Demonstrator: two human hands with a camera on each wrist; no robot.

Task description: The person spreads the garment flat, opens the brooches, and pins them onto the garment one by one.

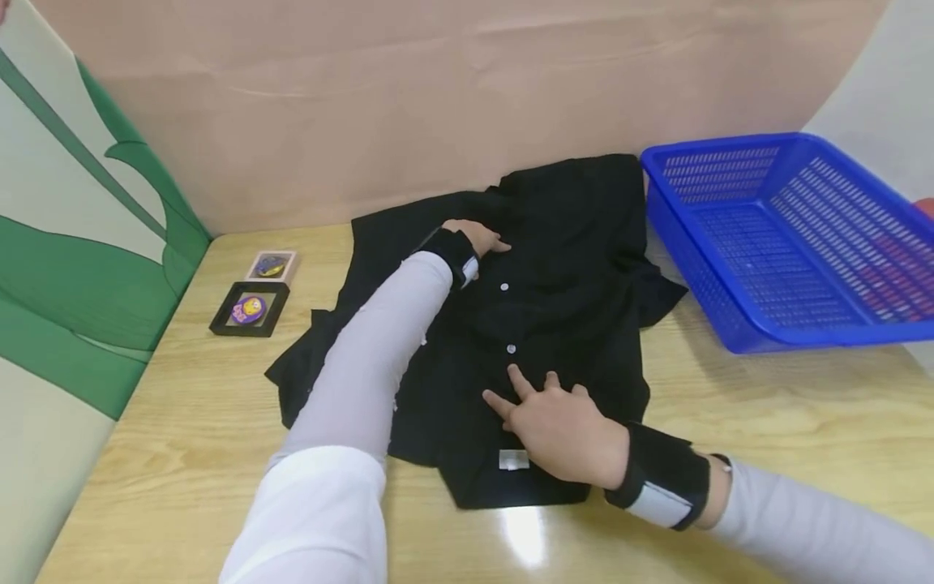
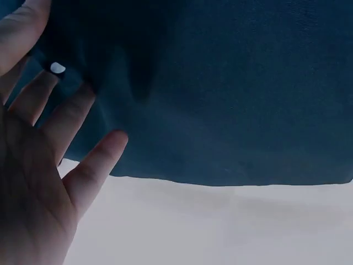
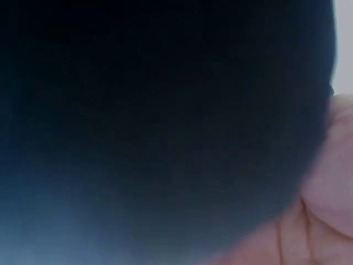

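A black short-sleeved button shirt [image 1: 584, 235] lies spread front up on the table, small white buttons down its middle and a pale label [image 1: 514, 460] at its near end. My left hand [image 1: 474, 236] reaches over to its far part, fingers extended on the cloth. In the left wrist view that hand [image 2: 49, 127] has its fingers apart against the dark fabric, near a white button [image 2: 57, 68]. Spread fingers of my right hand [image 1: 562, 430] rest on the near part of the shirt. Dark blur fills most of the right wrist view, with some palm [image 3: 331, 182] at the edge.
On the right stands a blue plastic basket [image 1: 781, 235], its left side close to the shirt. Two small framed badges, one in a black frame [image 1: 250, 309] and one in a pale frame [image 1: 273, 266], lie at the left. A beige backdrop [image 1: 438, 105] rises behind the table.
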